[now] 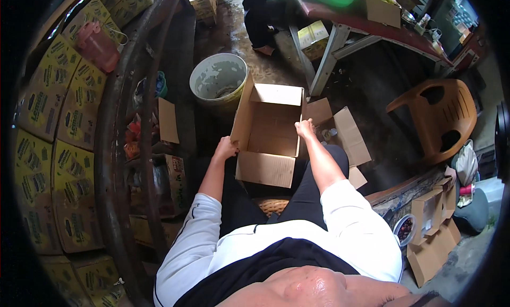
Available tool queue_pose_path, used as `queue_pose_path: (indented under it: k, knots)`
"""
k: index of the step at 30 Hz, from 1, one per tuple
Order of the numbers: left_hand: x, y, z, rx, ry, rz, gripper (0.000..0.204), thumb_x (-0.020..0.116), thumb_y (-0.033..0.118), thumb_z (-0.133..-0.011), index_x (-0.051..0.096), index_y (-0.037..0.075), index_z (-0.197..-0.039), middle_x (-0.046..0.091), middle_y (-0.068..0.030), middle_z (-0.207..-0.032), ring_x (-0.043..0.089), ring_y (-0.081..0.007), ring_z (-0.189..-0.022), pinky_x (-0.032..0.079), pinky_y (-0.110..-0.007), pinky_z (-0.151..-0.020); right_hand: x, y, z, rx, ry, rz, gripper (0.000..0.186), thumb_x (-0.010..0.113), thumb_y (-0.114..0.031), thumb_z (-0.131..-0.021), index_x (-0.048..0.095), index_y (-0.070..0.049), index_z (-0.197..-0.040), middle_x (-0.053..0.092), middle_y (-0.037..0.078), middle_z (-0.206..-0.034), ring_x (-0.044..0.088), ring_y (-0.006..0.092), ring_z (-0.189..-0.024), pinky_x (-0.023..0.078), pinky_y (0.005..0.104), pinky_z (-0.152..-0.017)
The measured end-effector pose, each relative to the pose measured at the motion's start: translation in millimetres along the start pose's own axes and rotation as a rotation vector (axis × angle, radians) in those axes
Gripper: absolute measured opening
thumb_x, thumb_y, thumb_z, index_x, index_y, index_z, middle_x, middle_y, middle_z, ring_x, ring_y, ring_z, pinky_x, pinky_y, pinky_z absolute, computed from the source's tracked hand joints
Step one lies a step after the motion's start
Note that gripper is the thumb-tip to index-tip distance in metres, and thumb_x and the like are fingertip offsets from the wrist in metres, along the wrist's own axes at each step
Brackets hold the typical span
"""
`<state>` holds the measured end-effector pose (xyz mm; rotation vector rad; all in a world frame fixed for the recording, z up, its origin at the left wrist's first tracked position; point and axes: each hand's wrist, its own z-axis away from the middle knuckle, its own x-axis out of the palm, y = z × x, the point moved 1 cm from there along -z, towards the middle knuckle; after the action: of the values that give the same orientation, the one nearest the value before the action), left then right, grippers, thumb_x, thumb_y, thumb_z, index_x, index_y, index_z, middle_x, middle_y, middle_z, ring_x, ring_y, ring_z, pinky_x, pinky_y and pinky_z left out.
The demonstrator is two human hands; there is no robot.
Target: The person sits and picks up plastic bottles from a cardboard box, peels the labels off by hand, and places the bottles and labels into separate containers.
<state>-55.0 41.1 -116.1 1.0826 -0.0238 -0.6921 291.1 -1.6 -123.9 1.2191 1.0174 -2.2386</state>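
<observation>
An open cardboard box (264,170) stands in front of my knees, its flaps folded outward and no contents visible inside. My left hand (227,147) is closed on the box's left side, near the front corner. On the opposite side, my right hand (304,129) grips the top edge with bent fingers. Just right of that hand lies a second open carton (353,139) with small clear containers (329,133) partly visible in it. Beyond the box, to the left, is a large whitish bucket (219,78).
Yellow printed cartons (77,201) are stacked at the left behind dark wooden rails (119,147). A brown plastic chair (435,116) lies at the right. A red-topped table (366,23) stands at the far right, and another person's legs (256,20) show at the back.
</observation>
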Motion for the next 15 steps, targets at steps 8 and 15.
queue_pose_path:
  k: [8,15]
  knots:
    - [0.0,13.3,1.7,0.207,0.25,-0.566,0.023,0.061,0.018,-0.084,0.066,0.0,-0.097,0.065,-0.0266,-0.088,0.063,-0.0445,-0.083,0.052,-0.05,-0.073,30.2,-1.0,-24.6,-0.052,-0.146,0.062,0.048,0.059,-0.036,-0.083,0.064,0.004,-0.111,0.042,0.028,-0.138,0.051,0.0405,-0.119,0.044,0.0455,-0.099]
    - [7.6,19.2,-26.3,0.255,0.334,-0.495,0.024,0.058,0.022,-0.087,0.065,-0.001,-0.091,0.065,-0.0249,-0.078,0.063,-0.0436,-0.08,0.051,-0.05,-0.068,15.3,12.2,-49.3,-0.087,-0.02,0.069,0.048,0.063,-0.043,-0.082,0.068,0.003,-0.098,0.048,0.028,-0.127,0.057,0.0434,-0.109,0.048,0.0472,-0.093]
